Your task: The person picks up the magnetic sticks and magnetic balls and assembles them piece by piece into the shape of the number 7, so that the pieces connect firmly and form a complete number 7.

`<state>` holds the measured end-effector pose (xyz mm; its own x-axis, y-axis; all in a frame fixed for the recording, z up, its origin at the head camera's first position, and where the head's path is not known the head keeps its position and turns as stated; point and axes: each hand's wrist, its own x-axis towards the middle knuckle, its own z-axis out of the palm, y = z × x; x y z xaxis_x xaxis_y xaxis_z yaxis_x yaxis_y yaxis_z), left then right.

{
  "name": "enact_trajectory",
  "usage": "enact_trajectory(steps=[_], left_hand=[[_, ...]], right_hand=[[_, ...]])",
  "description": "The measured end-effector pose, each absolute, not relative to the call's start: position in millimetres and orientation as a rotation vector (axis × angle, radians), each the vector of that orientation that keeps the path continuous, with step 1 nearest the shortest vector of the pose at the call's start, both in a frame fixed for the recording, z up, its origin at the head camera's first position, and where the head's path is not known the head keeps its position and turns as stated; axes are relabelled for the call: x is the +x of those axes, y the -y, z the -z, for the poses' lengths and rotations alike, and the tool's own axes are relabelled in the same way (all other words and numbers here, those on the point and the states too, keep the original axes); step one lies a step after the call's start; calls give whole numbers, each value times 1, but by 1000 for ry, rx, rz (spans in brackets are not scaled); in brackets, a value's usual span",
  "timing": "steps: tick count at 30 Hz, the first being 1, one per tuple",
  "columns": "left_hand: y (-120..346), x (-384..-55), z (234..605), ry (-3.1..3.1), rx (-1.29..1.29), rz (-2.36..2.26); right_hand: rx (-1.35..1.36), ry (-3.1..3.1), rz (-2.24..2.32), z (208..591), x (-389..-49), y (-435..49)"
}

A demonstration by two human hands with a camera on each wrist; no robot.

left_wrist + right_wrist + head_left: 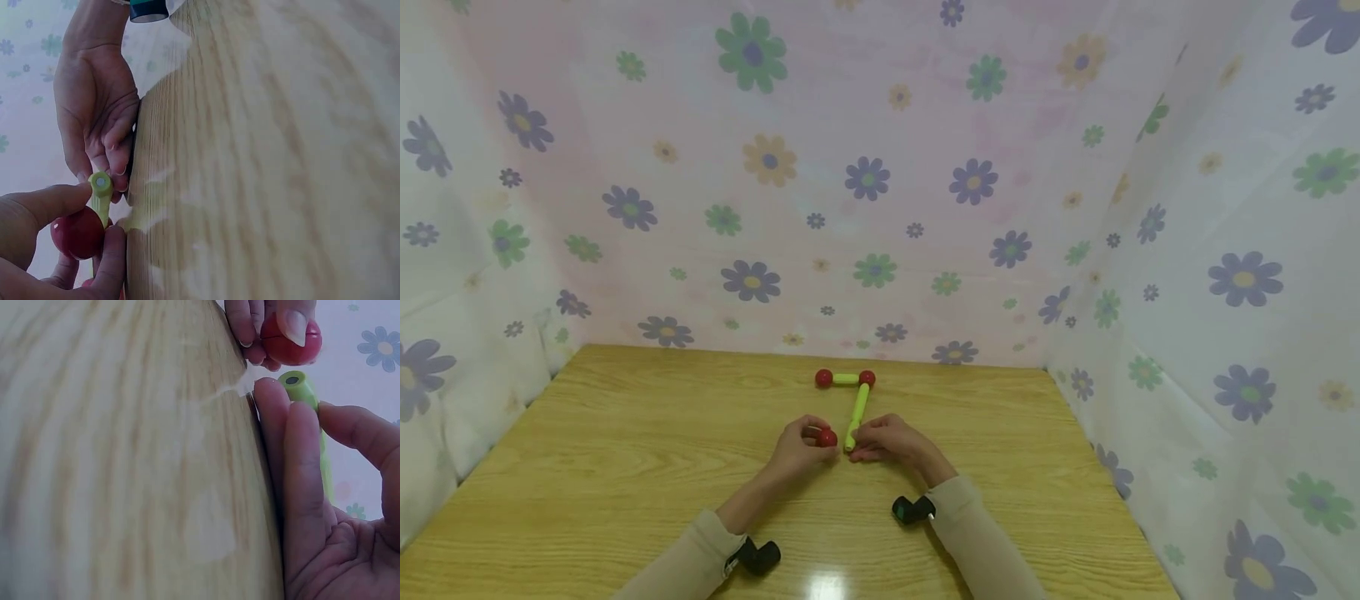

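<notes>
Between thumb and fingers, my left hand (799, 443) holds a glossy red ball (827, 439) low over the table. My right hand (897, 440) pinches the near end of a yellow-green rod (858, 417), just right of the ball. A small grey disc shows in the rod's end face in the right wrist view, with the held red ball (291, 340) close beyond it. The rod's far end meets a second red ball (867, 379). From there a shorter yellow-green rod (846, 379) runs left to a third red ball (823, 378).
The wood-grain table (625, 467) spreads around both hands. Flower-patterned cloth (820, 208) rises behind it and along both sides. Dark devices sit at the left wrist (758, 557) and at the right wrist (913, 510).
</notes>
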<state>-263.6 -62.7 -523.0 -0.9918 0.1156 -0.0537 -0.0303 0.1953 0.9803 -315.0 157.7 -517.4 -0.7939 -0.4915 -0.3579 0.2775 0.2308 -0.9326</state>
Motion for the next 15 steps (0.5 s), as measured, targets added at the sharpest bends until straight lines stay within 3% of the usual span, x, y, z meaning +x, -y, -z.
enact_trajectory(steps=[15], left_hand=[[58,-248,523,-2299,144,-1906]], right_hand=[[-193,-1917,1611,515,-313,-156]])
